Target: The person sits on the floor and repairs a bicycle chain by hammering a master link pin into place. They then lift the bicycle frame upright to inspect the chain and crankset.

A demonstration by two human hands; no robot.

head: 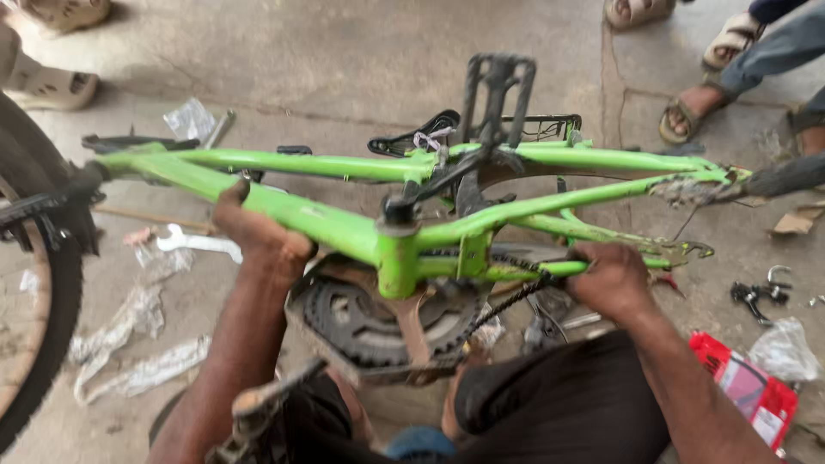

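A bright green bicycle frame [335, 225] lies upside down across my knees. My left hand [258, 232] is wrapped around its thick down tube. My right hand [612, 279] grips the lower chain stay, beside the black chain [507, 302]. The bottom bracket [397, 258] sits between my hands, with a black crank arm and pedal [497, 82] sticking up from it. A chainring [369, 322] hangs below the frame. A black saddle [412, 142] shows behind the tubes.
A bicycle wheel [34, 283] stands at the left edge. A silver spanner [193, 242] and plastic wrappers [129, 335] lie on the concrete floor. A red packet [746, 387] and small metal parts [760, 294] lie at right. Other people's sandalled feet [687, 112] stand at the top.
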